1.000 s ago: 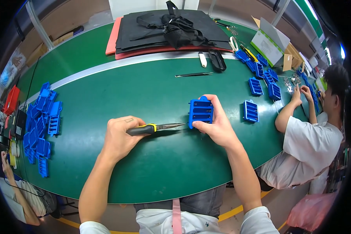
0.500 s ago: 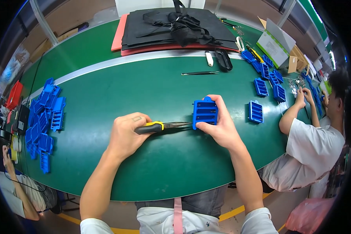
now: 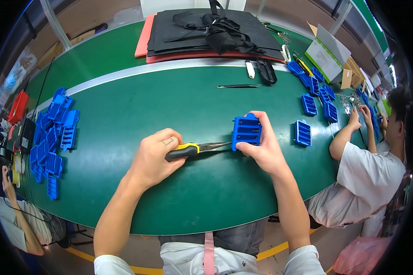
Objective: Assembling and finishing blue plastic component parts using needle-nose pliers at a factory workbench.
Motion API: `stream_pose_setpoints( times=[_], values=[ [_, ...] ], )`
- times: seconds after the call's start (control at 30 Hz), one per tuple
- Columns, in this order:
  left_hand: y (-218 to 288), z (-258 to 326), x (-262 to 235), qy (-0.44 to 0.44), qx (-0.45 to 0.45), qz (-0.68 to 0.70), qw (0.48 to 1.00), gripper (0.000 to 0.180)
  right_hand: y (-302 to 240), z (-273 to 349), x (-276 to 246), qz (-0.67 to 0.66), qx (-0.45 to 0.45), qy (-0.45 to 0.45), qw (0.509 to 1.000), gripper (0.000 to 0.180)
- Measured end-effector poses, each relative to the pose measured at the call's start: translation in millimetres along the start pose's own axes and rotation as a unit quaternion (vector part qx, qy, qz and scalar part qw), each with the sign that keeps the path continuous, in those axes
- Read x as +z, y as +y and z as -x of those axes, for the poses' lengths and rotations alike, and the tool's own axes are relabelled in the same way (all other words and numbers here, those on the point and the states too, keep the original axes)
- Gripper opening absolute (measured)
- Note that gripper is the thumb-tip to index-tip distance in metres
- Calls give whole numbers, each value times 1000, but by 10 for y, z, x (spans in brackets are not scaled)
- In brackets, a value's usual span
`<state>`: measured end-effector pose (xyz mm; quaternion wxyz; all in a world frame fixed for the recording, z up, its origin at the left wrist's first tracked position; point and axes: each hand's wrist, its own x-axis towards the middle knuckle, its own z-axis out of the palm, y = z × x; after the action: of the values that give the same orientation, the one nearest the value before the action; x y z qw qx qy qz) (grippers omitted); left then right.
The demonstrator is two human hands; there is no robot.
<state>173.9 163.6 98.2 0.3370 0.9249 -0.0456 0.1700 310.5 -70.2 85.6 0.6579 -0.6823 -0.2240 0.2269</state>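
My left hand [image 3: 158, 155] is closed round the black and yellow handles of a pair of long-nose pliers [image 3: 187, 150]. Their metal jaws point right, and the tips reach to the left edge of a blue battery holder [image 3: 247, 130]; whether they touch or grip it I cannot tell. My right hand [image 3: 265, 145] holds that holder by its right side, thumb on the lower front edge and fingers behind. The holder is tilted up above the green table [image 3: 188, 192], its slotted open face toward me, with small dark metal parts inside the slots.
Heaped blue holders [image 3: 50, 137] lie at the left. Another holder [image 3: 303, 133] sits right of my hand, with several more beyond it. Tweezers [image 3: 239, 86] and a black case [image 3: 266, 71] lie farther back, before stacked black sheets [image 3: 179, 39]. A co-worker [image 3: 367, 174] works at the right.
The view has shifted slightly. The holder and pliers sit a little farther right in the picture, and the plier tips show slightly more apart from the holder's edge. Both grips stay the same.
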Motion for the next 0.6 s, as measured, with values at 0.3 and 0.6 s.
stream_pose_setpoints(
  times=[0.3,0.6],
  values=[
    [-95,13,10,-1,57,-6,998,26,-35,-1,-4,2,28,-19,999,61],
    [-92,7,-12,-2,36,25,999,28,-77,0,-34,-77,42,-44,995,59]
  ],
)
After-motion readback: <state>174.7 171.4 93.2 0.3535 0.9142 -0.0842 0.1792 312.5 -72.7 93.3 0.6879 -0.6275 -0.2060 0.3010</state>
